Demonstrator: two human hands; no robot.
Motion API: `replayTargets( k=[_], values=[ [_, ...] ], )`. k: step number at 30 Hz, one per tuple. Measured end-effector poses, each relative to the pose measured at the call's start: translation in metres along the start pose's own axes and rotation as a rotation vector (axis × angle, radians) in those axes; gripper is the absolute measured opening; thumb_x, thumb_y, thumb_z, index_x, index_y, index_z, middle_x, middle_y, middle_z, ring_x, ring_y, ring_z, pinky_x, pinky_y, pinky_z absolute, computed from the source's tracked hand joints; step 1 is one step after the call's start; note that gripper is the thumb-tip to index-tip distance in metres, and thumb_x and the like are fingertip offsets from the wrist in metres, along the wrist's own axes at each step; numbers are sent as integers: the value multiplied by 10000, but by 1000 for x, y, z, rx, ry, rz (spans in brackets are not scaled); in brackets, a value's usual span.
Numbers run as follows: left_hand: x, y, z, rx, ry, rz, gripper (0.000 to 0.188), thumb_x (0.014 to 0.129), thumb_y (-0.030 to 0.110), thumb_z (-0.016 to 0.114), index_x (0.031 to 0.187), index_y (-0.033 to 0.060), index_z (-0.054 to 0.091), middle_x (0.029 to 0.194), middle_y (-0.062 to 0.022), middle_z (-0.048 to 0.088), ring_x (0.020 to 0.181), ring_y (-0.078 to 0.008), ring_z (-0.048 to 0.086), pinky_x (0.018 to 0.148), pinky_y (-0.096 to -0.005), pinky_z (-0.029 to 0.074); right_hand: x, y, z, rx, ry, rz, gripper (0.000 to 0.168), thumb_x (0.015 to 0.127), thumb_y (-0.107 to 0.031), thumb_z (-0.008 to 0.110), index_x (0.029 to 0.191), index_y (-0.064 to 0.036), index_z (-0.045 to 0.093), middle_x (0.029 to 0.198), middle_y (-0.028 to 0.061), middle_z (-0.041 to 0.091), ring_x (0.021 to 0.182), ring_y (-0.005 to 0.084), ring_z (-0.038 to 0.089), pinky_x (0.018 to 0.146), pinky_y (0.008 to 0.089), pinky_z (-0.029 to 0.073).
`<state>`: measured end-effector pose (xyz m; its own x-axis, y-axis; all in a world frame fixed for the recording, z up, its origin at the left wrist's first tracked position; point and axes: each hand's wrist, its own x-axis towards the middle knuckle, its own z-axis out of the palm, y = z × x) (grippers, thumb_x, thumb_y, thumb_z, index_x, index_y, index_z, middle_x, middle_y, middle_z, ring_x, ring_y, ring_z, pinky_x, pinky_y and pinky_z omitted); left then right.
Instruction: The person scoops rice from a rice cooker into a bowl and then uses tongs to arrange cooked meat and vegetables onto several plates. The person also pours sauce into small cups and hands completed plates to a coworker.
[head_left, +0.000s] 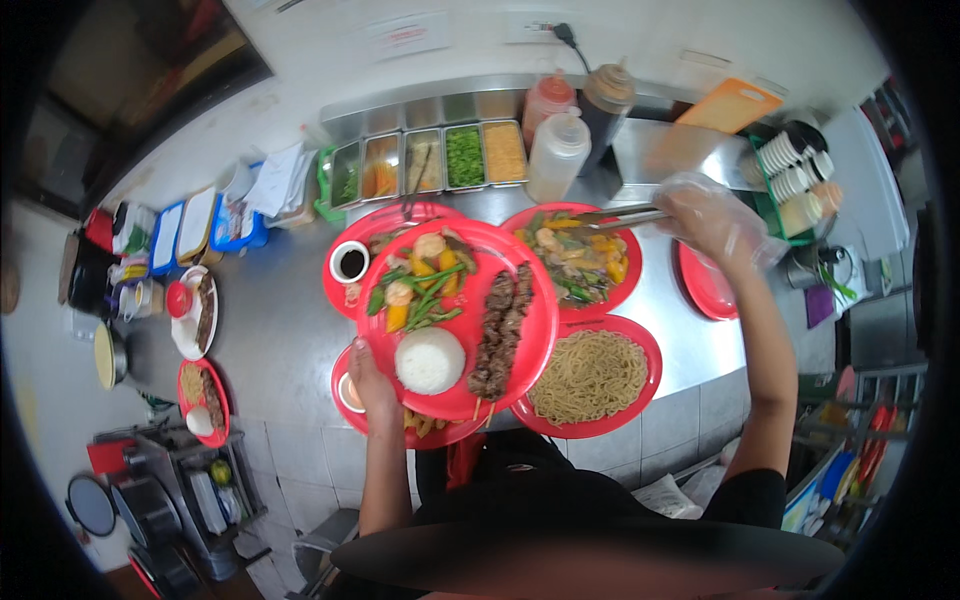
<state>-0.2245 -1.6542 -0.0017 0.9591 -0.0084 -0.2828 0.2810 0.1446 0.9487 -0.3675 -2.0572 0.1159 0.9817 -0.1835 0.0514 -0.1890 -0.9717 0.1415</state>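
My left hand (373, 382) grips the near left rim of a round red plate (457, 289), held above other plates. On it lie a mound of white rice (430, 361), two meat skewers (501, 330) and mixed vegetables with shrimp (421, 281). My right hand (697, 214), in a clear plastic glove, holds metal tongs (622, 217); their tips reach the shrimp and vegetables (574, 259) on a red plate behind at right. Nearer me, a red oval plate bears noodles (589, 375). Partly hidden under the held plate are another red plate with a cup of dark sauce (349, 262) and one with fried food.
Metal pans of chopped toppings (465, 157) line the counter's back, beside squeeze bottles (559, 154). A red plate (705, 281) lies at right, near a green rack of cups (791, 184). Two filled plates (202, 405) and blue-rimmed tubs (240, 225) stand at left.
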Motion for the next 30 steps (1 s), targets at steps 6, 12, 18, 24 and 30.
replayTargets(
  k=[6, 12, 18, 24, 30],
  values=[
    [0, -8, 18, -77, -146, -34, 318, 922, 255, 397, 1025, -20, 517, 976, -60, 560, 867, -114, 513, 776, -260, 421, -26, -20, -73, -16, 344, -114, 287, 618, -216, 676, 841, -65, 576, 774, 106, 552, 764, 300, 535, 690, 398, 423],
    [-6, -15, 43, -72, -188, -46, 317, 926, 249, 388, 1019, -17, 533, 948, -61, 578, 830, -108, 528, 760, -244, 426, -23, -65, -103, 19, 185, -102, 261, 608, -167, 678, 821, -79, 556, 782, 68, 567, 763, 251, 559, 670, 367, 436],
    [-15, -14, 54, -109, -287, -84, 341, 911, 277, 421, 1082, -7, 501, 1011, -60, 558, 906, -123, 524, 825, -261, 420, -19, -97, -94, 360, 342, -324, 287, 653, -223, 663, 890, -81, 587, 740, 16, 550, 719, 205, 549, 659, 339, 430],
    [-25, -5, 60, -41, -162, -87, 315, 921, 248, 402, 1021, -21, 532, 947, -60, 579, 827, -108, 525, 766, -246, 422, -20, -95, -97, 191, 163, -51, 369, 626, -256, 671, 933, -78, 571, 713, 34, 537, 713, 228, 548, 638, 339, 435],
    [-13, 0, 30, -9, -103, -57, 403, 920, 275, 389, 1156, -47, 446, 1067, -106, 531, 944, -163, 510, 831, -285, 417, -43, -47, -92, -27, 351, -24, 328, 618, -285, 675, 812, -54, 546, 732, 80, 540, 745, 263, 547, 658, 357, 434]
  ],
)
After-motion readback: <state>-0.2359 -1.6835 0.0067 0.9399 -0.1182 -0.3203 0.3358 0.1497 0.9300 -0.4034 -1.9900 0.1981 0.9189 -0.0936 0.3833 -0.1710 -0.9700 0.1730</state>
